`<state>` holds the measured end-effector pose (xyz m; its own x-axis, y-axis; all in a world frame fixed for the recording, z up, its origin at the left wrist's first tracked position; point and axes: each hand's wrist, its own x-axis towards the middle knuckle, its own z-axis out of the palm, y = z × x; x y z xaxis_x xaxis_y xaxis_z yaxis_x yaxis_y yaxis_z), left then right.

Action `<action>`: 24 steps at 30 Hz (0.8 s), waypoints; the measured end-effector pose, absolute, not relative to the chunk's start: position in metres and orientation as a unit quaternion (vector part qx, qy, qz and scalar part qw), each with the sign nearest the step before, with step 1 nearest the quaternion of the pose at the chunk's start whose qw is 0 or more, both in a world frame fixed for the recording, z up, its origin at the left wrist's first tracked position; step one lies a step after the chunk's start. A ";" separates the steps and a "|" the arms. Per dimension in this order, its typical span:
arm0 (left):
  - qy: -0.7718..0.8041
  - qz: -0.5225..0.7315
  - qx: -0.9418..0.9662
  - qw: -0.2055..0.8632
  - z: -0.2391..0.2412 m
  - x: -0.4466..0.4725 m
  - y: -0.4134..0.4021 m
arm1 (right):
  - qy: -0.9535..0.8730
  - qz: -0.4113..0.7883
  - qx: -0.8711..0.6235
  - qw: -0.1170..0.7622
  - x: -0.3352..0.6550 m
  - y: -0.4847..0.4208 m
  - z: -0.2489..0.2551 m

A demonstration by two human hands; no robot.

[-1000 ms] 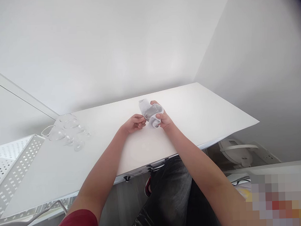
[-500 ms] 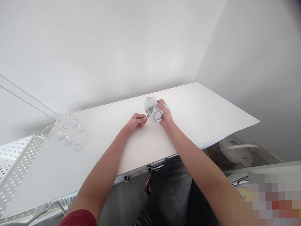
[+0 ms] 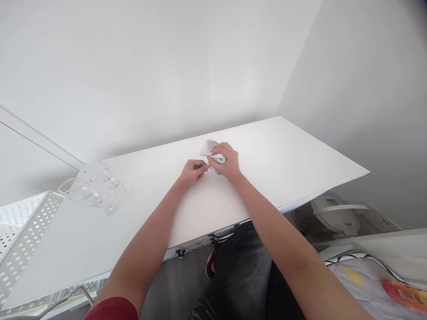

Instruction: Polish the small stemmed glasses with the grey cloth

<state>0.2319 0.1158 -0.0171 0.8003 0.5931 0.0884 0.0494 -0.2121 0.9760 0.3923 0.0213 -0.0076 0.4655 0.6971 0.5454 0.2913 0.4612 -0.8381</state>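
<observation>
A small white and grey sock [image 3: 209,149] lies bunched on the white table [image 3: 290,157] near its middle. My right hand [image 3: 225,162] is closed over the sock and presses it onto the tabletop, hiding most of it. My left hand [image 3: 193,169] sits just left of it, fingers pinched on the sock's near edge.
Several clear stemmed glasses [image 3: 95,185] lie at the table's left. A white perforated metal rack [image 3: 20,232] stands at the far left. Below the table's right end sits a white appliance [image 3: 336,216]. A patterned cloth with an orange packet [image 3: 412,295] lies at the lower right.
My right hand has turned over and lowered the sock from above the table onto its surface, bunching it smaller. My left hand has stayed pinched at the sock's edge.
</observation>
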 end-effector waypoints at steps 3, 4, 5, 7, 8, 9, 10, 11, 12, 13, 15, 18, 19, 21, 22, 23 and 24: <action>0.210 0.246 0.781 0.535 -0.017 0.231 0.114 | -0.479 0.168 -0.500 0.702 0.394 0.024 -0.011; 0.208 0.246 0.780 0.536 -0.017 0.230 0.114 | -0.459 0.199 -0.487 0.716 0.396 0.025 -0.011; 0.206 0.244 0.774 0.547 -0.018 0.230 0.115 | -0.436 0.239 -0.467 0.732 0.398 0.025 -0.011; 0.195 0.231 0.750 0.588 -0.019 0.231 0.117 | -0.387 0.328 -0.405 0.760 0.404 0.026 -0.010; 0.188 0.223 0.735 0.612 -0.020 0.231 0.118 | -0.367 0.368 -0.370 0.770 0.406 0.026 -0.010; 0.181 0.215 0.720 0.634 -0.020 0.232 0.118 | -0.353 0.402 -0.339 0.774 0.407 0.027 -0.011; 0.175 0.209 0.705 0.654 -0.020 0.233 0.118 | -0.345 0.427 -0.312 0.775 0.406 0.027 -0.011; 0.171 0.207 0.690 0.672 -0.020 0.233 0.118 | -0.344 0.445 -0.291 0.774 0.405 0.028 -0.012; 0.169 0.208 0.675 0.688 -0.019 0.234 0.118 | -0.349 0.457 -0.275 0.771 0.402 0.028 -0.012; 0.168 0.212 0.658 0.703 -0.018 0.234 0.117 | -0.358 0.464 -0.262 0.767 0.399 0.028 -0.013; 0.165 0.216 0.627 0.730 -0.016 0.233 0.116 | -0.378 0.466 -0.243 0.763 0.392 0.027 -0.014; 0.159 0.190 0.599 0.762 -0.015 0.233 0.115 | -0.404 0.479 -0.224 0.747 0.385 0.025 -0.014; 0.158 0.179 0.594 0.768 -0.016 0.234 0.114 | -0.409 0.488 -0.225 0.737 0.384 0.025 -0.014; 0.157 0.170 0.587 0.775 -0.018 0.236 0.114 | -0.412 0.496 -0.244 0.724 0.383 0.023 -0.013; 0.158 0.173 0.585 0.777 -0.020 0.237 0.113 | -0.409 0.489 -0.258 0.726 0.383 0.023 -0.012; 0.158 0.178 0.582 0.777 -0.022 0.238 0.113 | -0.404 0.475 -0.272 0.733 0.383 0.023 -0.011; 0.157 0.182 0.582 0.777 -0.024 0.239 0.112 | -0.399 0.458 -0.285 0.741 0.382 0.023 -0.010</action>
<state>0.2388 0.1124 -0.0236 0.8849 0.4646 -0.0323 -0.0997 0.2569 0.9613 0.3825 0.0233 -0.0104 0.2622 0.9070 0.3295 -0.4521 0.4172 -0.7884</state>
